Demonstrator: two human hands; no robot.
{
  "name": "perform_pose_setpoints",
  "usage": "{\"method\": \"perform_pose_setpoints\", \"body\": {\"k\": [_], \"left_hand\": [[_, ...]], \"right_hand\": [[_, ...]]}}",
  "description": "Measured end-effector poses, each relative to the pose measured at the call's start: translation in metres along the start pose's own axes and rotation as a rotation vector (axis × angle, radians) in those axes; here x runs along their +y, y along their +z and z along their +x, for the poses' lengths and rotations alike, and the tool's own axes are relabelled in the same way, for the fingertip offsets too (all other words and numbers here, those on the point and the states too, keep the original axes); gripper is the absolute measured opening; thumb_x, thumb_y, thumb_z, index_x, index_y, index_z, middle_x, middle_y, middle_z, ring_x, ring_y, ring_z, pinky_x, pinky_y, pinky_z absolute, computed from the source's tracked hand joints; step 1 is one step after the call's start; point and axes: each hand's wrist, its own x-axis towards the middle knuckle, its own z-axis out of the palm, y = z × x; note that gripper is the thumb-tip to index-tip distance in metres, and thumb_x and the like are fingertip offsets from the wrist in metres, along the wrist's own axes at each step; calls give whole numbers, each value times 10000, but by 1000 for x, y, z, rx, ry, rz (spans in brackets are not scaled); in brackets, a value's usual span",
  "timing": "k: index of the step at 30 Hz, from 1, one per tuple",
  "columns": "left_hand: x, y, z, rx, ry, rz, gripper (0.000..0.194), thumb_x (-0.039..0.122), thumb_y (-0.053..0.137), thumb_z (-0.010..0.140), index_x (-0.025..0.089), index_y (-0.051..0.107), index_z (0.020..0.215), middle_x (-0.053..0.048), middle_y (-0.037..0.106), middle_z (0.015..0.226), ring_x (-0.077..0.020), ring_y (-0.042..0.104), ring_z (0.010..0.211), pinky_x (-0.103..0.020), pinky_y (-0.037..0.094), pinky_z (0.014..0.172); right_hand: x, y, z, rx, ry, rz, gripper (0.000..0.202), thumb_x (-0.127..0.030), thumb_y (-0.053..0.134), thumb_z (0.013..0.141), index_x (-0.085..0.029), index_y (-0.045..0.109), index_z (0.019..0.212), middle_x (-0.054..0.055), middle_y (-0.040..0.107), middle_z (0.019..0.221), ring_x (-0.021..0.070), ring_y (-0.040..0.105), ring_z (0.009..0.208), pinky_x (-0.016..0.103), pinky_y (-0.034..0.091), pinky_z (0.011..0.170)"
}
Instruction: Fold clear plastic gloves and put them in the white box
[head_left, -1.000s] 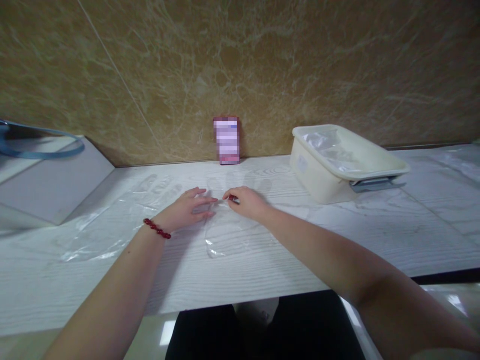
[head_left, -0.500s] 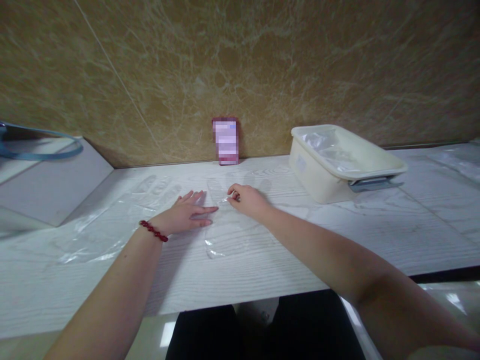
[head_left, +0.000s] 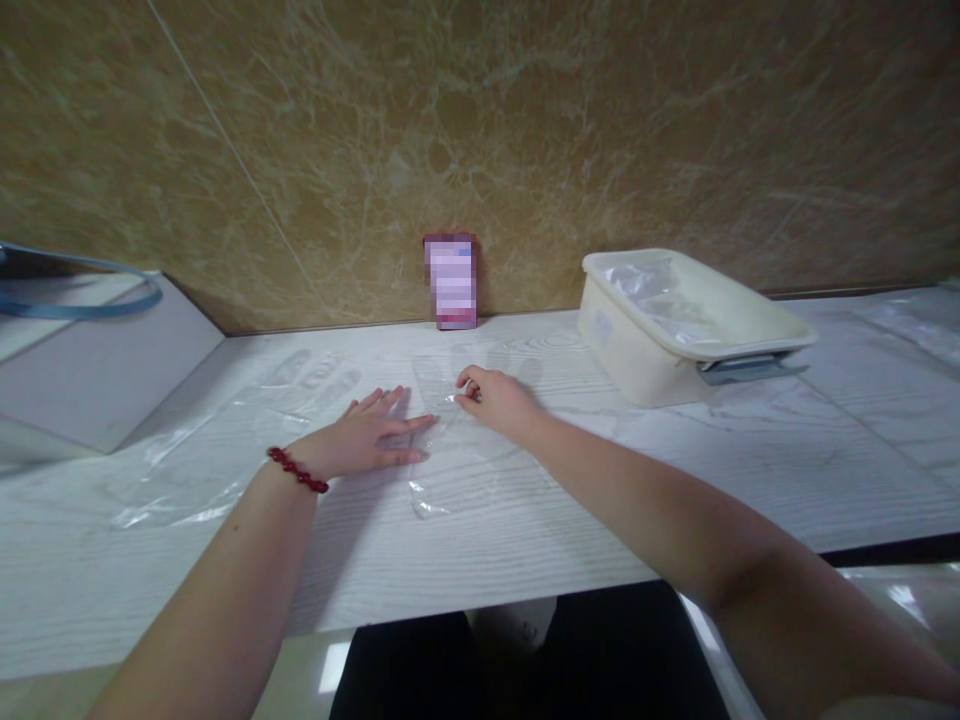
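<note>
A clear plastic glove (head_left: 457,470) lies flat on the white wood-grain table (head_left: 420,570), in front of me. My left hand (head_left: 371,432) is spread, fingers apart, with its fingertips on the glove's left edge. Thumb and fingers of my right hand (head_left: 491,397) are pinched together on the glove's upper middle, where the film is slightly creased. A second clear glove (head_left: 217,445) lies on the table left of my left hand, its finger parts toward the wall.
A pixelated phone (head_left: 454,283) leans on the marble wall. At right stands a cream bin (head_left: 637,355) holding clear plastic, with more clear film (head_left: 919,325) beyond. A white box (head_left: 97,370) with a blue strap (head_left: 82,311) is at left.
My left hand has shifted slightly left and toward me, still spread. The second glove appears moved a little left. My right hand keeps its place.
</note>
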Motion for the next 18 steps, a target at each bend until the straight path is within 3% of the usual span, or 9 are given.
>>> {"method": "perform_pose_setpoints", "body": {"k": [9, 18], "left_hand": [[2, 0, 1, -12, -44, -5, 632, 677, 271, 713, 358, 323, 1257, -42, 181, 1399, -353, 128, 1247, -506, 145, 946], [5, 0, 2, -78, -86, -47, 663, 709, 274, 683, 382, 295, 1260, -69, 70, 1417, -393, 66, 1244, -553, 149, 926]], "right_hand": [[0, 0, 1, 11, 26, 12, 111, -212, 563, 714, -198, 530, 819, -28, 575, 642, 92, 511, 601, 196, 356, 556], [0, 0, 1, 14, 44, 22, 110, -203, 571, 709, -195, 536, 813, -26, 575, 659, 90, 516, 622, 197, 364, 577]]}}
